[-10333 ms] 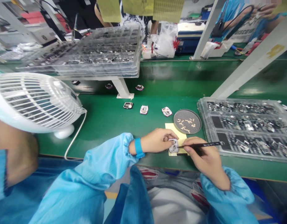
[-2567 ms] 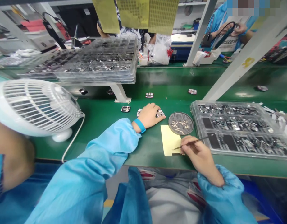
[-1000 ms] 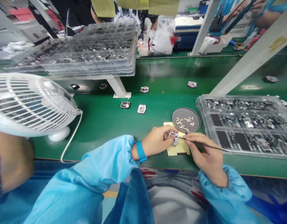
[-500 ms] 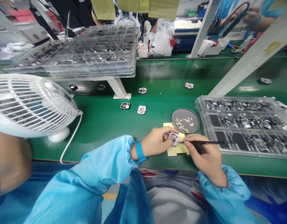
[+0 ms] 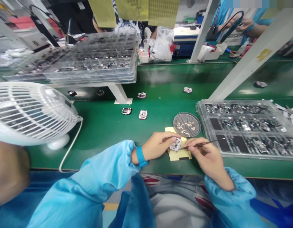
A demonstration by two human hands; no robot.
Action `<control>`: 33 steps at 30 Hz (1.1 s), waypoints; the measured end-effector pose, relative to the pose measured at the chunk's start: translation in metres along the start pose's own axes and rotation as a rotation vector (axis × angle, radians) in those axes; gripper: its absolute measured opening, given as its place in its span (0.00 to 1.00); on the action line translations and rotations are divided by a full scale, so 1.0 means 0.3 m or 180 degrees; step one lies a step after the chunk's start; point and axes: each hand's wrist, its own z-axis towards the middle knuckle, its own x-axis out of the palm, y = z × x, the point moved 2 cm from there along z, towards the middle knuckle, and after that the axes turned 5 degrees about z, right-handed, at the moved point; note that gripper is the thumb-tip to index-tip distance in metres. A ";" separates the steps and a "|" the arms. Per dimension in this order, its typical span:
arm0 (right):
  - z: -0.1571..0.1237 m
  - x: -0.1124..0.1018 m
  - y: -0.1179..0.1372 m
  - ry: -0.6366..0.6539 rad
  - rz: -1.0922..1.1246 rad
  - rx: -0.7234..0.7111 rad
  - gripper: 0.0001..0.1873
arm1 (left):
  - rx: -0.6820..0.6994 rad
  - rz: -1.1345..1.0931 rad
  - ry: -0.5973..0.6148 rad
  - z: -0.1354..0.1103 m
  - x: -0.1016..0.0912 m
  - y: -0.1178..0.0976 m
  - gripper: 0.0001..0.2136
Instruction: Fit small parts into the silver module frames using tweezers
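My left hand (image 5: 158, 146) grips a small squarish watch case (image 5: 175, 144) with its inner side up, thumb and fingers on its edges. Between the fingertips of my right hand (image 5: 207, 155) is a pair of thin dark tweezers (image 5: 203, 144), their tips at the right edge of the case. Under the case lies a yellow paper pad (image 5: 173, 155). Just beyond it sits a round grey perforated dish (image 5: 196, 132) with several tiny pale pieces in it. Two more watch cases, one silver (image 5: 143, 114) and one dark (image 5: 126, 110), lie to the left on the green bench.
A white fan (image 5: 29, 110) stands at left. A clear tray of parts (image 5: 251, 153) lies at right, beside a slanted white post (image 5: 241, 63). Stacked clear trays (image 5: 94, 74) rest on a raised shelf. Several cases lie farther back; people sit across and at left.
The tweezers have turned slightly in my right hand, their back end rising. The case has tilted a little in my left hand. The whole view has shifted slightly.
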 end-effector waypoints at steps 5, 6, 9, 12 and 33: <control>-0.024 0.002 0.040 0.0167 0.0246 0.0029 0.03 | -0.0021 -0.0063 -0.0062 0.007 -0.004 0.001 0.16; -0.034 -0.006 0.057 0.0174 0.0306 0.0030 0.04 | -0.0051 -0.0139 -0.0096 0.007 -0.004 -0.001 0.16; -0.052 -0.065 0.122 0.0154 0.0543 -0.0058 0.17 | -0.0159 -0.0520 -0.0158 0.006 0.001 -0.012 0.15; -0.020 -0.196 0.178 -0.0346 0.0318 -0.0093 0.21 | -0.0117 -0.0842 -0.0052 0.001 0.016 -0.026 0.17; 0.215 -0.444 0.226 -0.0785 -0.3474 0.0361 0.13 | -0.0374 -0.0538 -0.0061 0.000 0.019 -0.033 0.19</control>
